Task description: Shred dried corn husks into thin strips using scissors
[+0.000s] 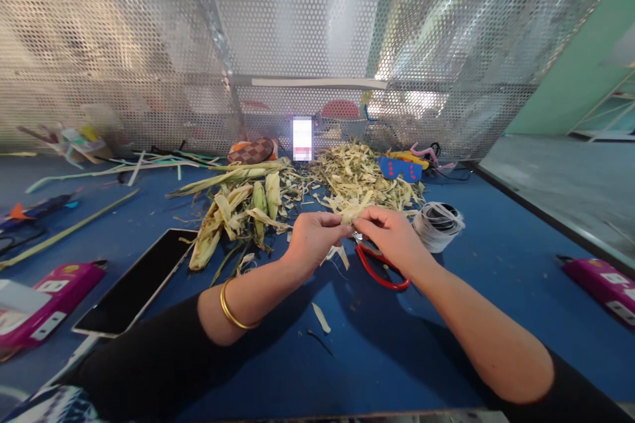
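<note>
My left hand (313, 238) and my right hand (391, 236) meet above the blue table (377, 350), both pinched on a pale strip of corn husk (352, 211) stretched between them. A loose end of husk hangs below my left fingers. Red-handled scissors (380, 271) lie on the table right under my right hand. A bundle of whole corn husks (238, 208) lies to the left of my hands, and a heap of shredded husk (364, 178) lies just behind them.
A spool of wire (439, 225) sits right of my hands. A dark tablet (136, 281) and a pink case (44, 304) lie at left, another pink case (602, 284) at right. A lit phone (302, 139) stands against the perforated metal screen (307, 33).
</note>
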Available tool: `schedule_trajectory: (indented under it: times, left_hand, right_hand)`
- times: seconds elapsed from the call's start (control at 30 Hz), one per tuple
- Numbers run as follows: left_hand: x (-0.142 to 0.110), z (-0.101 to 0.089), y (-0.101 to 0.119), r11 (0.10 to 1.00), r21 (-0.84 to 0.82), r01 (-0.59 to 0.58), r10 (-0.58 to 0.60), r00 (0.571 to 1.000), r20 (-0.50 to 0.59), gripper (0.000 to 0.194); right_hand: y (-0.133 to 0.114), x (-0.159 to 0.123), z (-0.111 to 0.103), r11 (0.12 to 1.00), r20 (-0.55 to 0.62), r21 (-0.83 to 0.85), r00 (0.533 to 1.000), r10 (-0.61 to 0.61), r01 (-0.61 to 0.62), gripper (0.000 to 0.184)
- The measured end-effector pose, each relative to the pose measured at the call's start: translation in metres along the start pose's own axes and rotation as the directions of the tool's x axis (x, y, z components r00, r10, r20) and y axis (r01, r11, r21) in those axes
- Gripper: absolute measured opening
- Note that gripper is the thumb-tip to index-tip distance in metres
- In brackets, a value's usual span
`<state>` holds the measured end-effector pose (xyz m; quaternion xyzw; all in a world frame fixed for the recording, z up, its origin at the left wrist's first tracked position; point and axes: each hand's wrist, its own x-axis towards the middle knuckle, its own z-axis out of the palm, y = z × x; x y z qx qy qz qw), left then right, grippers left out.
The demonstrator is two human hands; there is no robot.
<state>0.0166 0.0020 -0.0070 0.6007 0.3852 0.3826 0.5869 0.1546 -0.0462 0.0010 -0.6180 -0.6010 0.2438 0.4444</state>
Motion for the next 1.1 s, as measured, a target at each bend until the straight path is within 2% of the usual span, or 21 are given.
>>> schedule_trajectory:
  times: [0.2, 0.3, 0.5, 0.77, 0.83, 1.0, 1.1]
  left_hand:
    - [-0.005, 0.001, 0.008, 1.000, -0.012, -0.011, 0.012, 0.999, 0.053, 0.009]
    - [-0.005, 0.002, 0.008, 1.000, -0.018, -0.021, 0.022, 0.997, 0.069, 0.010]
    - [-0.004, 0.003, 0.003, 0.997, -0.074, -0.012, 0.010, 1.000, -0.025, 0.018]
    - [-0.001, 0.003, 0.002, 0.974, -0.226, 0.029, -0.028, 1.000, 0.009, 0.018]
    - [-0.001, 0.003, 0.001, 0.961, -0.272, 0.047, -0.048, 0.999, 0.004, 0.018]
    - [-0.001, 0.003, -0.002, 0.940, -0.337, 0.046, -0.047, 0.999, 0.006, 0.018]
    - [0.004, 0.002, -0.003, 0.953, -0.301, 0.031, -0.032, 0.999, -0.001, 0.018]
  right_hand:
    - [0.003, 0.001, 0.000, 0.999, -0.055, 0.029, 0.998, 0.044, -0.042, 0.034]
    - [0.006, 0.002, 0.002, 0.993, -0.075, 0.103, 0.995, 0.062, -0.054, 0.033]
    - [0.008, 0.000, 0.010, 0.959, -0.125, 0.258, 0.981, 0.151, -0.115, 0.024]
    - [0.005, -0.001, 0.016, 0.924, -0.174, 0.353, 0.960, 0.220, -0.148, 0.020]
    - [0.003, -0.001, 0.018, 0.896, -0.177, 0.412, 0.950, 0.259, -0.167, 0.021]
    - [0.002, -0.002, 0.023, 0.757, -0.118, 0.609, 0.917, 0.382, -0.237, 0.020]
    - [0.003, -0.002, 0.023, 0.763, -0.140, 0.611, 0.919, 0.369, -0.213, 0.018]
